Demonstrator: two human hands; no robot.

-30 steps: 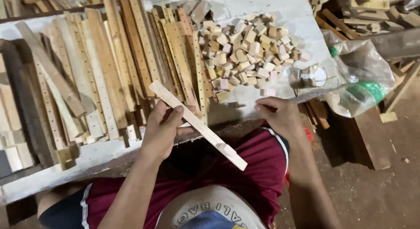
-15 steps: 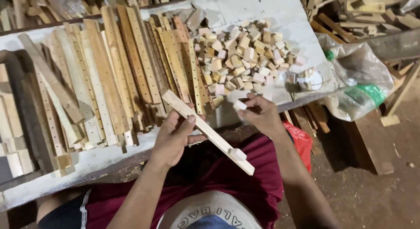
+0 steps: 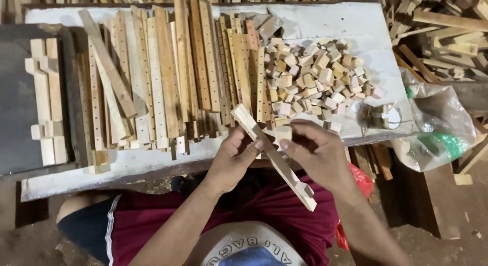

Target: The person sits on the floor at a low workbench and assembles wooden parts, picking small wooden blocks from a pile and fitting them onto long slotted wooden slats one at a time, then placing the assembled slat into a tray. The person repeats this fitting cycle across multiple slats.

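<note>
We hold a long wooden slat (image 3: 274, 156) slanted over our lap, our left hand (image 3: 231, 161) pinching its upper part. Our right hand (image 3: 317, 154) pinches a small wooden block (image 3: 282, 134) just beside it. Beyond, on the white bench (image 3: 356, 27), lie drilled slats (image 3: 173, 78) and a block pile (image 3: 315, 75).

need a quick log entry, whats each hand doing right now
Left hand: closed on the wooden strip, gripping near its upper end.
Right hand: pinching a small wooden block against the strip.
</note>
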